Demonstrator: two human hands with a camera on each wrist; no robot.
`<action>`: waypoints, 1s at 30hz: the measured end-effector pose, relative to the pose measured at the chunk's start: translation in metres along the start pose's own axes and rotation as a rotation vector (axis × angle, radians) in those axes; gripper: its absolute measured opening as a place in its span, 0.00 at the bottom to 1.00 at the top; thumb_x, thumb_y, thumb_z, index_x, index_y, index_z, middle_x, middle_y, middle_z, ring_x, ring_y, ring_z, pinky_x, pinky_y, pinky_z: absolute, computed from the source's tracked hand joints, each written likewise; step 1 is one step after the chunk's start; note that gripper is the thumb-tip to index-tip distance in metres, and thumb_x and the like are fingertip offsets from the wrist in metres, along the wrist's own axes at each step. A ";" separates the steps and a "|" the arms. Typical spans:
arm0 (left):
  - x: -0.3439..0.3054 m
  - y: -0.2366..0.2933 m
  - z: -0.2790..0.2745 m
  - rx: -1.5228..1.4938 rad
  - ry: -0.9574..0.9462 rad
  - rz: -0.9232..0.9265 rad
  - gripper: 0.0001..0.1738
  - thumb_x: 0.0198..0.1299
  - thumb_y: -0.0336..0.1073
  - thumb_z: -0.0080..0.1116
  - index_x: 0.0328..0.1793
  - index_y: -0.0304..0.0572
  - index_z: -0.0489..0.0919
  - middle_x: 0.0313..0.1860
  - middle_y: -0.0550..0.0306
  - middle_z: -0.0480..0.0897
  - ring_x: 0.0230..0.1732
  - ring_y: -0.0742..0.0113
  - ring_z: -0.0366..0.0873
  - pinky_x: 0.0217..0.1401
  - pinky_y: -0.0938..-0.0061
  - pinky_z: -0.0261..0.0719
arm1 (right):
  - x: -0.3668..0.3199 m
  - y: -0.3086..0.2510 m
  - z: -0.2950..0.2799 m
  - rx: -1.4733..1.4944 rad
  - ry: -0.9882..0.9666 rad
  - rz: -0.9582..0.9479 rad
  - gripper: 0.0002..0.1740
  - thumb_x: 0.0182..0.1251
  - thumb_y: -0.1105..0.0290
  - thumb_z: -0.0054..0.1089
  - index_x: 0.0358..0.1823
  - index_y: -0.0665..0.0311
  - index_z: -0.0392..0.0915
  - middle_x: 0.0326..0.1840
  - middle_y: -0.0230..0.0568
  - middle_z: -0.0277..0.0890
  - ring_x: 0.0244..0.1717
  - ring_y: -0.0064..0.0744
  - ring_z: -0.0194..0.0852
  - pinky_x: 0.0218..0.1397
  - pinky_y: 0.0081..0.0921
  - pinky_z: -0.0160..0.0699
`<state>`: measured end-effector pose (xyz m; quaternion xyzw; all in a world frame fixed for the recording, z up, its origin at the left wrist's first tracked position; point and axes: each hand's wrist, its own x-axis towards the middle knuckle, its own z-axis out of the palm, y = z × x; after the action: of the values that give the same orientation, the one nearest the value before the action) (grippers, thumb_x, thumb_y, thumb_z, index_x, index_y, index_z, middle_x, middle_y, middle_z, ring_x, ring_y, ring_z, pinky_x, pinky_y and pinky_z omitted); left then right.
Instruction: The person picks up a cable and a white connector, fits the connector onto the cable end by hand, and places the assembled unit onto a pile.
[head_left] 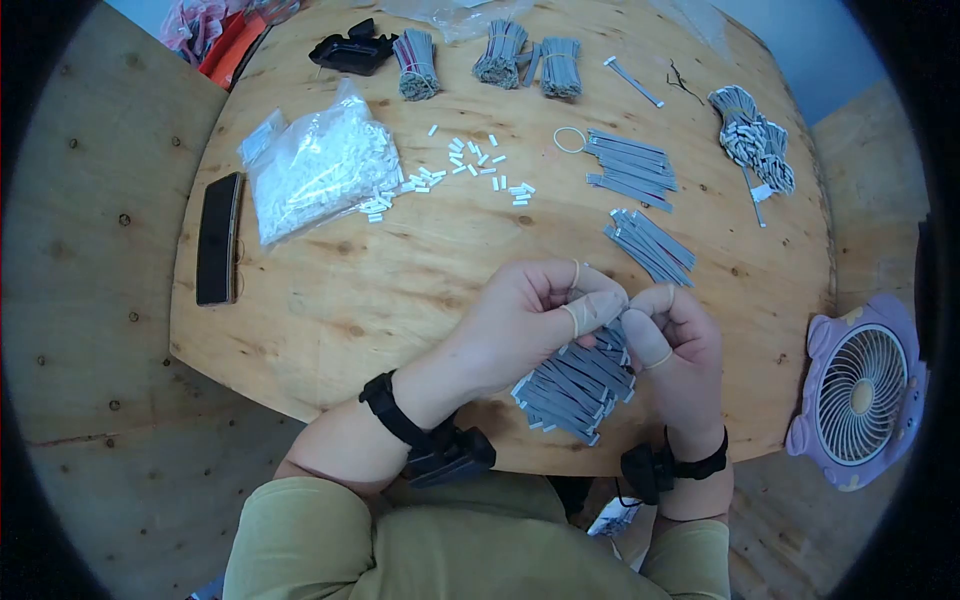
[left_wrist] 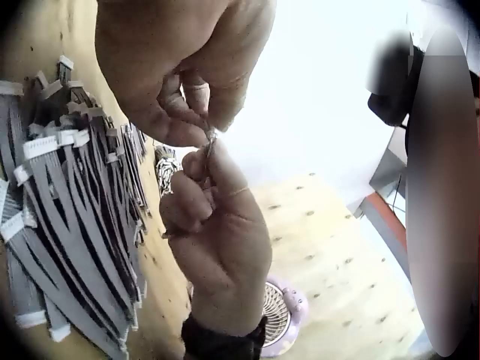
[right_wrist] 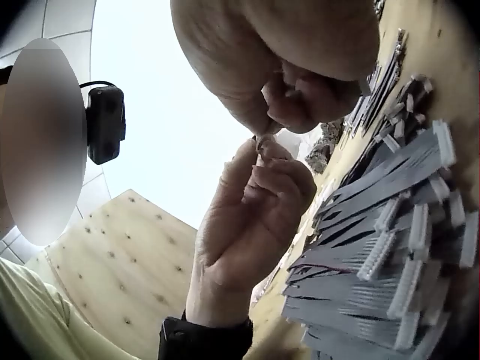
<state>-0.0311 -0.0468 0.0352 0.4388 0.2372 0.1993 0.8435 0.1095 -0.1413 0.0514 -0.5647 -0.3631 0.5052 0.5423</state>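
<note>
L hand (head_left: 520, 325) & R hand (head_left: 678, 340) both pinch one tiny bit (head_left: 624, 300), up over the cables (head_left: 575, 385) by the desk (head_left: 400, 290) edge. I think it's so small, a slip drops it in them, lost.

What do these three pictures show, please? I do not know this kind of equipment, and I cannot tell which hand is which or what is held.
There is no machine: a person works with bare hands and wears three cameras. The large picture comes from the head and looks down at a round wooden table. The other two come from the wrists, so each shows its own hand close at the top. The left hand and the right hand together pinch a tiny piece, too small to identify. Under them lies a pile of grey cables. Farther off are a bag, loose white pieces and a phone. Beside the table stands a fan.
</note>
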 end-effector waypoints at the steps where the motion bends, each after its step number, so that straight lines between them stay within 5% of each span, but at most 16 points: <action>1: 0.001 -0.001 -0.001 -0.031 -0.013 -0.009 0.09 0.54 0.32 0.56 0.40 0.35 0.77 0.30 0.62 0.78 0.28 0.81 0.71 0.31 0.87 0.71 | 0.000 -0.001 0.000 0.027 0.010 -0.005 0.04 0.59 0.73 0.53 0.32 0.65 0.68 0.23 0.25 0.68 0.25 0.10 0.62 0.28 0.09 0.61; 13: 0.004 -0.006 -0.007 -0.331 -0.111 -0.149 0.10 0.53 0.30 0.56 0.42 0.35 0.75 0.33 0.59 0.77 0.29 0.79 0.72 0.33 0.87 0.72 | 0.003 0.005 -0.010 0.090 -0.096 0.004 0.03 0.57 0.75 0.53 0.29 0.64 0.68 0.39 0.29 0.55 0.25 0.11 0.60 0.27 0.11 0.59; 30: 0.003 -0.007 -0.003 -0.324 -0.153 -0.115 0.10 0.54 0.29 0.55 0.42 0.35 0.75 0.34 0.59 0.77 0.29 0.79 0.71 0.33 0.87 0.71 | 0.001 0.003 -0.011 0.007 -0.085 -0.037 0.04 0.56 0.76 0.54 0.28 0.65 0.67 0.39 0.30 0.54 0.27 0.12 0.60 0.31 0.11 0.59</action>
<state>-0.0300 -0.0468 0.0274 0.2968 0.1621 0.1523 0.9287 0.1198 -0.1438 0.0469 -0.5340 -0.3945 0.5198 0.5376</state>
